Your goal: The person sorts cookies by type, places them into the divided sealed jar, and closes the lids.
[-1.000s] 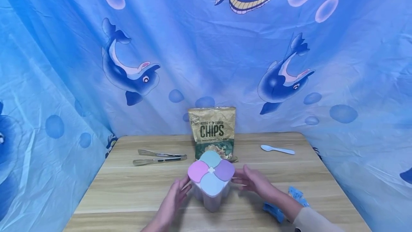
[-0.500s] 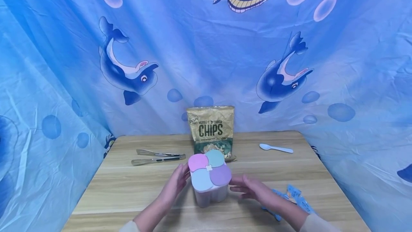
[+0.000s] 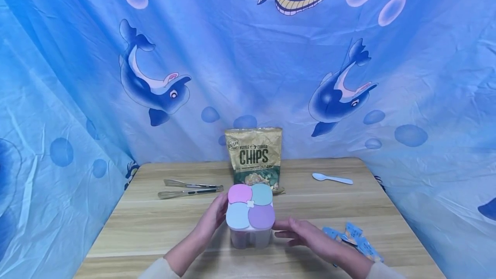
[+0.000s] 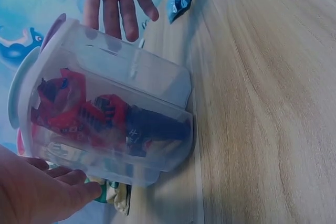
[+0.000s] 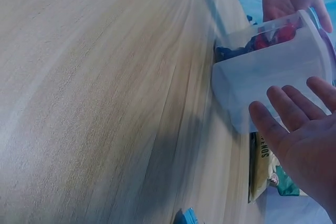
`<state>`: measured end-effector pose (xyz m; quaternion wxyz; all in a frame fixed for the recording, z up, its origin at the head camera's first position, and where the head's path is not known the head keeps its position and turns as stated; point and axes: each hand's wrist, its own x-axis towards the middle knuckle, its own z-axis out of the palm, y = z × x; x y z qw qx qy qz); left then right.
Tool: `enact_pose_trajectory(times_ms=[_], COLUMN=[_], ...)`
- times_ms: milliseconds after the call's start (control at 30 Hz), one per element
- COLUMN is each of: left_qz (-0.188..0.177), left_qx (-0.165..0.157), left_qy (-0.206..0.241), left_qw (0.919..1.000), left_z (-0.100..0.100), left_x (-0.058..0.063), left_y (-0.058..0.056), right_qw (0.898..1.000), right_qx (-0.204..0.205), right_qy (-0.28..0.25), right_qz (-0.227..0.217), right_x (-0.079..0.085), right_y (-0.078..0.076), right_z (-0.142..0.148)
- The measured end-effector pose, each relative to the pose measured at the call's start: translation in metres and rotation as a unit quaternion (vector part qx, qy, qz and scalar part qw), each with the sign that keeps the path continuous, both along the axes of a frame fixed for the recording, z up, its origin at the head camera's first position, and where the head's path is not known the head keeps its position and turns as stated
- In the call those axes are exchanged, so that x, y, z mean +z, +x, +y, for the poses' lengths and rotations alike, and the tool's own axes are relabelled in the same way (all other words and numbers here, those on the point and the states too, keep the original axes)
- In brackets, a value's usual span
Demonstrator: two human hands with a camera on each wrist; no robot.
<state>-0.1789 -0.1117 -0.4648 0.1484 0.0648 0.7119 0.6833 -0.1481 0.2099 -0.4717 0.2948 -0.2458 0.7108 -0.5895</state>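
Observation:
A clear lidded storage container [image 3: 251, 238] stands upright on the table, its top made of pink, teal, light blue and purple petals. Red and dark blue wrapped packets [image 4: 107, 111] show through its wall. Along its left side lies my left hand [image 3: 214, 215], fingers extended; in the left wrist view the fingertips are at the wall by the lid. My right hand [image 3: 304, 234] is at the right side with its fingers fairly straight, index fingertip at or close to the wall. Whether that fingertip touches is unclear. Neither hand curls round the container.
Behind the container a bag of chips [image 3: 253, 154] stands against the blue curtain [image 3: 248, 55]. Metal tongs [image 3: 190, 188] lie at left on the wooden table [image 3: 147, 227]. A light blue spoon [image 3: 332, 179] lies back right. Blue packets [image 3: 354, 240] are beyond my right forearm.
The container has turned clockwise as seen from above, so the pink petal went from left to back left. My right hand has shifted slightly nearer and left.

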Motion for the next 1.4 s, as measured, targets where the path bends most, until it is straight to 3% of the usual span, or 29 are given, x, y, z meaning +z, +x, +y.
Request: enact_pose_trajectory(times_ms=[167,300,367,467,633,767,867,1400], left_qz=[0.025,0.090,0.125,0.161,0.201,0.215,0.210,0.194], left_qx=[-0.006,0.003,-0.002,-0.035,-0.088,-0.105,-0.118,-0.145], left_qy=[-0.025,-0.072,-0.091,-0.106,-0.154,-0.184,-0.188,-0.139], left_qw=[0.9994,0.9933,0.9881,0.9806,0.9634,0.9533,0.9522,0.9603], left_z=[-0.004,-0.013,-0.020,-0.028,-0.034,-0.035,-0.035,-0.035], left_x=[0.000,-0.004,-0.005,-0.006,-0.004,-0.002,0.000,0.000], left_y=[-0.005,-0.011,-0.012,-0.014,-0.017,-0.019,-0.021,-0.021], right_qw=[0.999,0.989,0.976,0.949,0.913,0.905,0.902,0.891], right_qx=[-0.021,-0.069,-0.088,-0.104,-0.092,-0.077,-0.067,-0.059], right_qy=[0.014,0.041,0.052,0.062,0.070,0.099,0.116,0.157], right_qz=[0.025,0.121,0.190,0.290,0.390,0.406,0.411,0.423], right_x=[0.001,0.004,0.008,0.017,0.034,0.041,0.042,0.037], right_y=[-0.002,-0.005,-0.007,-0.011,-0.019,-0.023,-0.026,-0.029], right_z=[0.002,0.004,0.004,0.003,-0.005,-0.012,-0.017,-0.024])
